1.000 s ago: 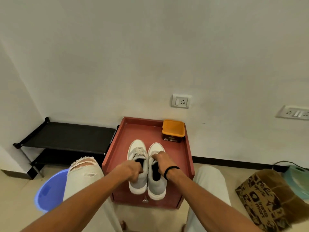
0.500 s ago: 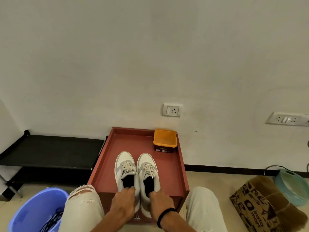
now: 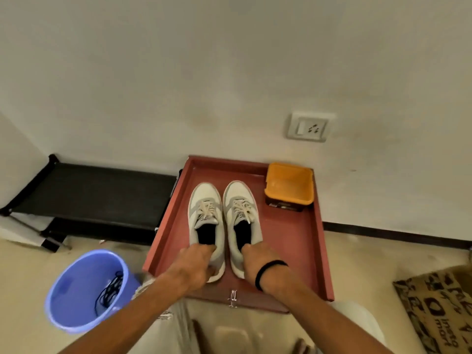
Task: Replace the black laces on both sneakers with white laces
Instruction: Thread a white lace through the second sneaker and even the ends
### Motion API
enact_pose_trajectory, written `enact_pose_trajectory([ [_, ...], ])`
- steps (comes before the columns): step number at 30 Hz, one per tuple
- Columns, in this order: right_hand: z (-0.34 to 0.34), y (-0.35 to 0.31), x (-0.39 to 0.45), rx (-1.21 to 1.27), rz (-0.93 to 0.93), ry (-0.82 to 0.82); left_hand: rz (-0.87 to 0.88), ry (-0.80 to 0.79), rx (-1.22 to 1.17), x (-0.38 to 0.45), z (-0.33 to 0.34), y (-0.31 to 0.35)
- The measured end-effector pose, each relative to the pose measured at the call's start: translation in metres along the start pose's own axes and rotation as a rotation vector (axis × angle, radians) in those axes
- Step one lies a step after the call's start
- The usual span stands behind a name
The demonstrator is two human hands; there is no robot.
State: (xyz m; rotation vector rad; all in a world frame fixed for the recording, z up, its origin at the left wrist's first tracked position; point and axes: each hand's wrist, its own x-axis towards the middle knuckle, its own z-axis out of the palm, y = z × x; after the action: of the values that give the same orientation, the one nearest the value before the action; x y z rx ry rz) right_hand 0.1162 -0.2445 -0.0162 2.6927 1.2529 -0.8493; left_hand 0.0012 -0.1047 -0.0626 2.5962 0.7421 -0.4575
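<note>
Two grey-and-white sneakers stand side by side, toes to the wall, on a red-brown tray table (image 3: 310,251). Both carry white laces. My left hand (image 3: 195,265) grips the heel of the left sneaker (image 3: 205,208), with fingers curled over its collar. My right hand (image 3: 258,261), a black band on its wrist, grips the heel of the right sneaker (image 3: 241,208) the same way. Black laces (image 3: 109,291) lie in a blue bucket (image 3: 76,284) on the floor to the left.
An orange tub (image 3: 290,183) sits at the table's far right corner. A low black rack (image 3: 99,192) stands against the wall on the left. A printed brown paper bag (image 3: 439,300) lies at the right. My knees are below the table edge.
My hands moved from the sneakers' openings back to their heels. The view has tilted down and shifted, bringing the bucket with the black laces fully into sight.
</note>
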Motion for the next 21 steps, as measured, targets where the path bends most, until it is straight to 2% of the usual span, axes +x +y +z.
enact_pose_trajectory([
  [5, 0.018, -0.003, 0.032, 0.116, 0.046, -0.095, -0.02, 0.009, 0.025, 0.005, 0.011, -0.008],
  [11, 0.013, -0.014, 0.019, 0.297, 0.125, -0.141, -0.243, -0.189, 0.048, 0.004, -0.019, 0.025],
  [15, 0.0, -0.015, 0.001, 0.304, 0.189, -0.16, -0.21, -0.262, 0.089, -0.008, -0.048, 0.037],
  [21, -0.029, -0.028, -0.026, 0.26, 0.269, -0.182, -0.121, -0.318, 0.145, -0.028, -0.102, 0.021],
])
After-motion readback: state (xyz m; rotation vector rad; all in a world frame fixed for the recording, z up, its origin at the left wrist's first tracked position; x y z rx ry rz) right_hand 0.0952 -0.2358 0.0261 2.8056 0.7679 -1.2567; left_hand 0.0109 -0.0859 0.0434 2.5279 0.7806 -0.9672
